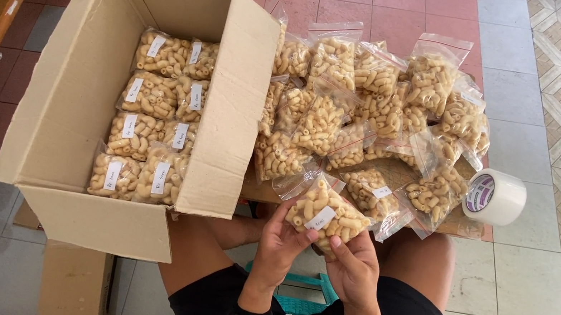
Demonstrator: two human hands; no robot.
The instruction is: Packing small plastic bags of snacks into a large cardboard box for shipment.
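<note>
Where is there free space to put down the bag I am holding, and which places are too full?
The table is crowded: a bag pile covers it up to the tape roll. In the box, bags fill the right part; a bare strip stays along its left wall. Both hands hold the bag.

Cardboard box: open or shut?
Open: the cardboard box has its flaps spread outward, with labelled macaroni bags showing in rows inside.

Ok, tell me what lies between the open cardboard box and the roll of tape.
In the head view, a heap of clear zip bags of macaroni fills the stretch between the cardboard box and the roll of tape.
</note>
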